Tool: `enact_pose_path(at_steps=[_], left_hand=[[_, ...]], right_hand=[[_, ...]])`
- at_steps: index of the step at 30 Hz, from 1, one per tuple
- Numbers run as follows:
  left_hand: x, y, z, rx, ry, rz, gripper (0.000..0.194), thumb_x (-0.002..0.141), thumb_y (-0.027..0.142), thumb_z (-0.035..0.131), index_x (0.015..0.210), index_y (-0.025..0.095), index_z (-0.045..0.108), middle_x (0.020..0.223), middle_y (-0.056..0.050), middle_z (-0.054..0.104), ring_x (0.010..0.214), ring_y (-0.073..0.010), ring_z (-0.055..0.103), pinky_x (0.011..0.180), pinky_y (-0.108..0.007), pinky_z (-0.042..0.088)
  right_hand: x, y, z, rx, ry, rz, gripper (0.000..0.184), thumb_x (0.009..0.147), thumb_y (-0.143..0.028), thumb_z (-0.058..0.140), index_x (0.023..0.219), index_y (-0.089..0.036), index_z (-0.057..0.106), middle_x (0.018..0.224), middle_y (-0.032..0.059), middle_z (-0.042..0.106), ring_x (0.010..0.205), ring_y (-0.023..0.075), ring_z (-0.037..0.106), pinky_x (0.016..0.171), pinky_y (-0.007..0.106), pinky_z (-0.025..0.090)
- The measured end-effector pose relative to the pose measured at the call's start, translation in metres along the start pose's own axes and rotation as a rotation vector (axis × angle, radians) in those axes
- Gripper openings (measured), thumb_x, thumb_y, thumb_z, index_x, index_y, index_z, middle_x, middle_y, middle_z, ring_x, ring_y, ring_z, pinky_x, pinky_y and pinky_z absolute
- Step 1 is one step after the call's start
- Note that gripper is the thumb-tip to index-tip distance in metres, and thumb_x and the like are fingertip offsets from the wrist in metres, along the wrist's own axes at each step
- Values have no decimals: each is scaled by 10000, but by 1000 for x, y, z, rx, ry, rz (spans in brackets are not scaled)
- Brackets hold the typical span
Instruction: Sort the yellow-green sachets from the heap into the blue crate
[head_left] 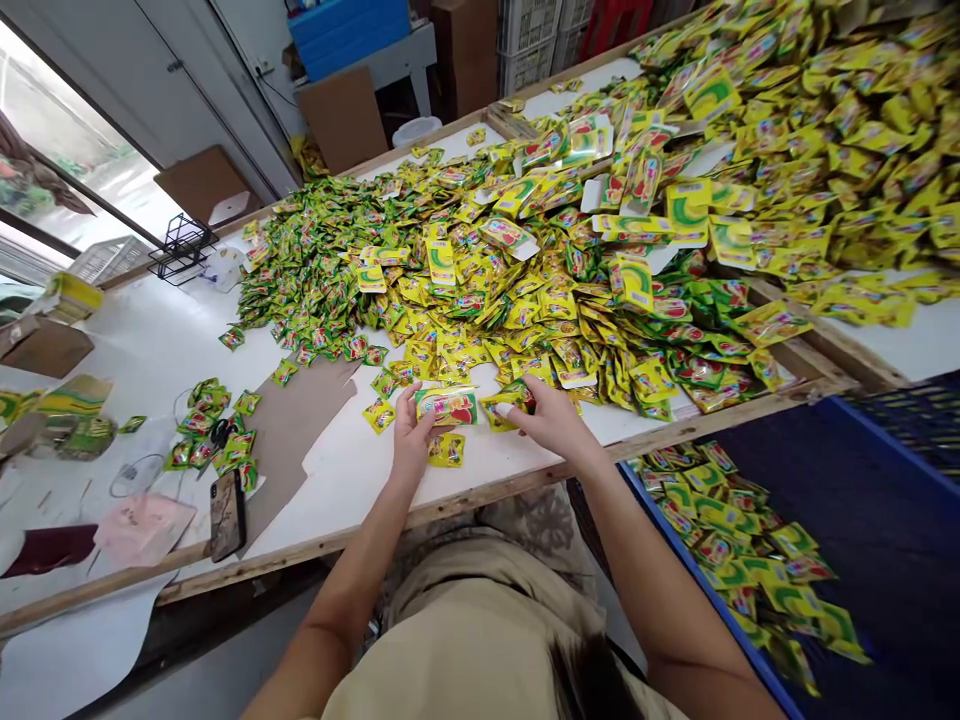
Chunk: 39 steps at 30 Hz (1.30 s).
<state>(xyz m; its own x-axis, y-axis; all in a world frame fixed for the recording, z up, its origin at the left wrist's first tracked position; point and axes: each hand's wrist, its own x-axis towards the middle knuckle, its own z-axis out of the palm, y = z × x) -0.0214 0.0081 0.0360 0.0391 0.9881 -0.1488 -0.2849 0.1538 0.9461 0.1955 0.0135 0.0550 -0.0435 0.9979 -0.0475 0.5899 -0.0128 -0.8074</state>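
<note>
Okay, both hands busy at the front edge of the white table [337, 485]. Left hand [411, 438]: fingers clamped on one end of a small box [450, 406], printed side up, held just above the tabletop. Right hand [556, 424]: thumb and fingers closed on a yellow-green packet [501, 408], right next to the box's other end; can't tell if that's one packet or several. Loose yellow packet [447, 450] lies on the table just below the box. Big pile [457, 320] directly beyond the hands, greener packets toward the left, yellow ones toward the right, more cartons [686, 210] scattered on top. Left of the hands: brown cardboard sheet [296, 440] flat on the table, phone [227, 515] near the edge, scissors [220, 433] among a few green packets. Blue crate [877, 530] sits lower right, below table level, more packets inside.
</note>
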Motion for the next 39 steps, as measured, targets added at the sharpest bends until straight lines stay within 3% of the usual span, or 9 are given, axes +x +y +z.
enact_pose_path(at_steps=[4,10,16,21,24,29,34,36,39], left_hand=[[1,-1,-4,52,-114,-49,528,758,329,682,1222,262,438,1160,-53,527,914,-180,626,664,-280,589],[3,-5,-12,71,-213,-137,544,736,333,707,1211,237,459,1207,-77,518,896,-180,619,648,-275,573],[-6,-22,11,-26,-32,-51,532,753,341,694,1202,267,418,1234,-65,507,1013,-191,597,751,-303,574],[-12,-26,32,-144,125,25,473,771,313,677,1163,289,414,1213,-42,493,999,-170,608,796,-327,578],[-13,-25,33,-144,124,27,455,780,314,669,1157,302,415,1194,-34,500,997,-169,611,789,-323,581],[-10,-27,26,-94,-17,0,459,780,323,673,1158,282,417,1171,-42,528,983,-172,617,785,-320,571],[-6,-28,19,77,-132,13,535,738,329,716,1198,232,462,1140,-62,578,995,-178,595,845,-314,517],[-4,-26,15,210,-155,5,567,686,336,756,1179,204,509,1122,-65,600,988,-186,590,871,-313,486],[1,-19,10,478,-215,-24,507,620,365,789,1051,170,610,1018,-45,636,927,-196,586,842,-306,468]], right_hand=[[7,-4,-8,-105,-25,-32,258,732,-416,578,712,-230,400,554,-45,428,514,144,439,490,241,253],[15,-3,-11,-113,82,-49,276,744,-415,589,714,-227,389,578,-46,425,518,125,372,504,243,243],[10,-3,13,-106,308,-40,271,793,-413,558,723,-230,370,613,-32,426,553,143,388,534,258,265],[6,-5,25,-49,377,-15,276,794,-412,557,709,-236,363,566,-48,391,526,143,369,528,261,267],[7,-3,22,-42,340,2,337,772,-394,571,643,-236,303,519,-65,329,490,123,315,509,259,235],[15,-2,14,57,217,8,309,795,-404,519,639,-234,313,520,-65,311,483,120,297,495,261,226],[18,0,14,25,255,-113,224,818,-376,494,721,-235,349,688,-3,432,629,168,415,574,283,327],[18,5,10,35,184,-195,167,814,-352,493,758,-227,398,771,28,479,716,191,457,628,298,370],[17,11,-2,99,-25,-250,118,814,-328,498,813,-212,476,785,27,532,744,194,493,664,301,397]])
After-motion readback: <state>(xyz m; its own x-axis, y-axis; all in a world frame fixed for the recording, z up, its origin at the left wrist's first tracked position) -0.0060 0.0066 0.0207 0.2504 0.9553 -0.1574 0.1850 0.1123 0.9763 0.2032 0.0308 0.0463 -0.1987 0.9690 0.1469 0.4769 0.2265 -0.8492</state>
